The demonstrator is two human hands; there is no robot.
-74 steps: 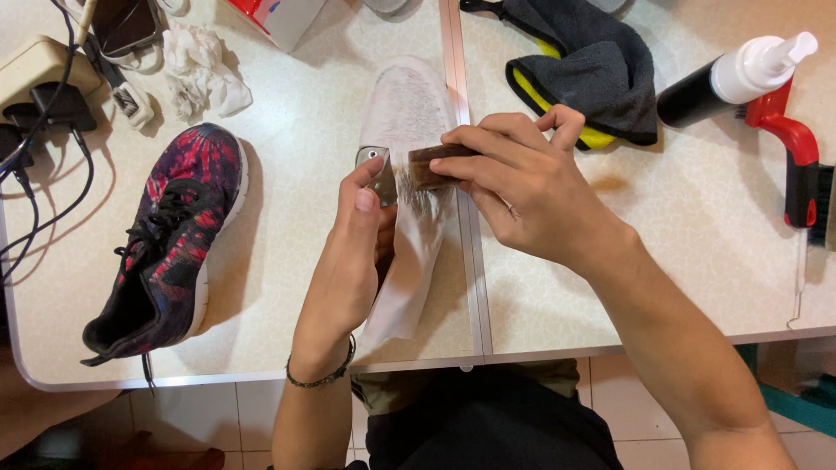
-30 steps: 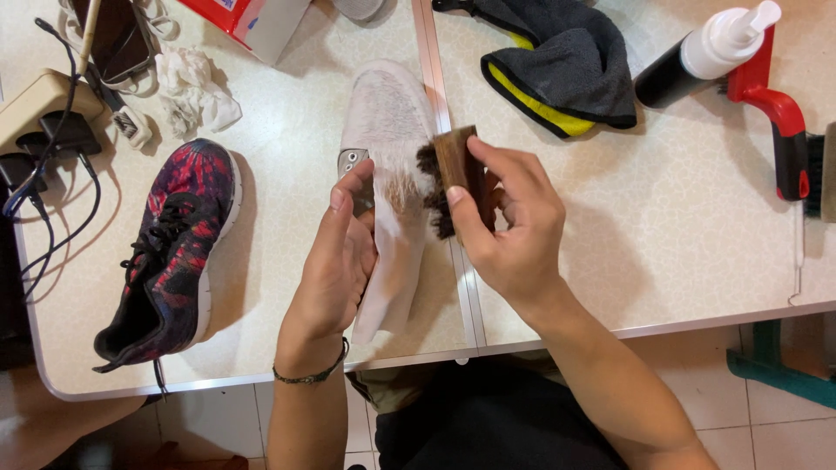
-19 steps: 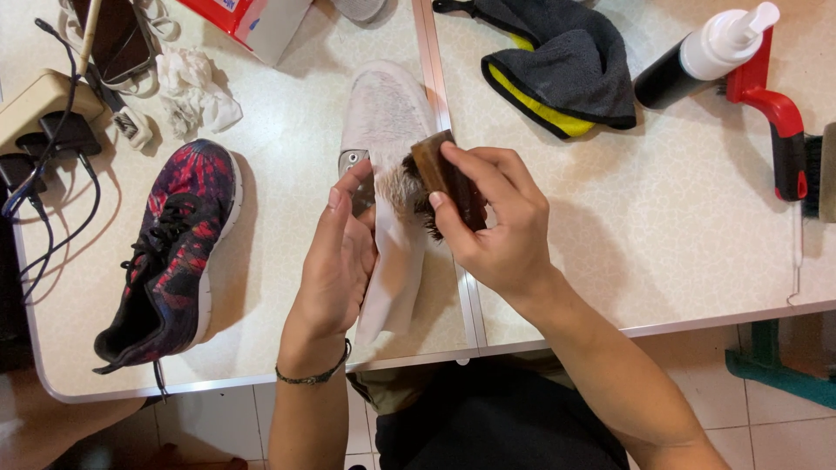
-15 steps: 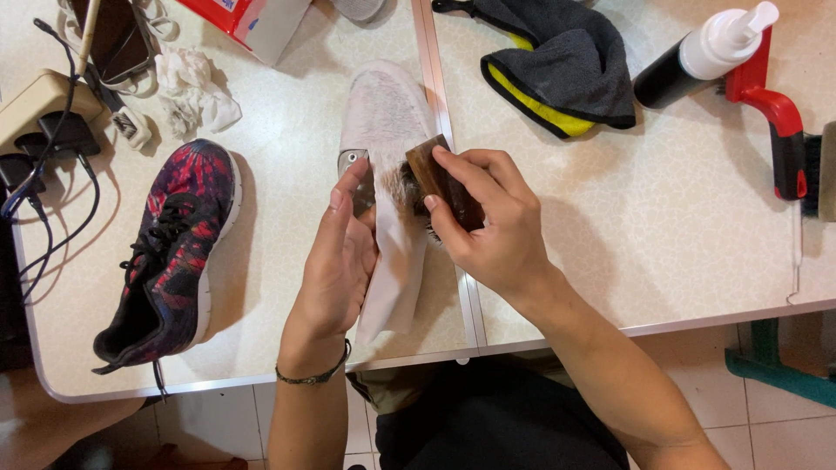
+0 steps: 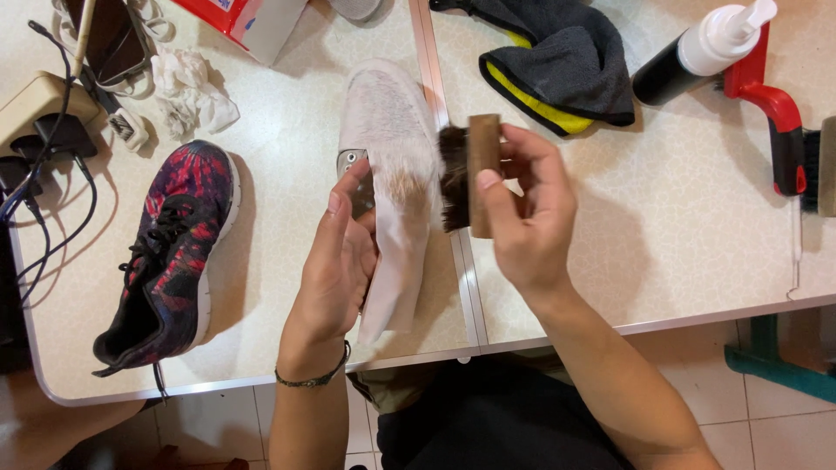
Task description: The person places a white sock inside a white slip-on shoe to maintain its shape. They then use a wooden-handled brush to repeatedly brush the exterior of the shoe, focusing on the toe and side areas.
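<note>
A dark red-patterned sneaker (image 5: 165, 261) is lying on the counter (image 5: 697, 235) to the left, well apart from the work, with a power strip (image 5: 35, 109) and cables beyond it and crumpled white tissue (image 5: 192, 91) near its toe. A grey and yellow cloth (image 5: 566, 70) and a black pump bottle (image 5: 697, 52) are sitting past the brush to the right, clear of the hands.

The white shoe (image 5: 392, 183) is lying sole-up at the counter's middle, long axis running from the near edge away, toe pointing away. The left hand (image 5: 335, 261) is closing its grip around the shoe's left side. The right hand (image 5: 522, 218) is gripping a wooden brush (image 5: 470, 174), bristles facing left, touching the sole's right edge. Open counter is lying to the right of that hand.
</note>
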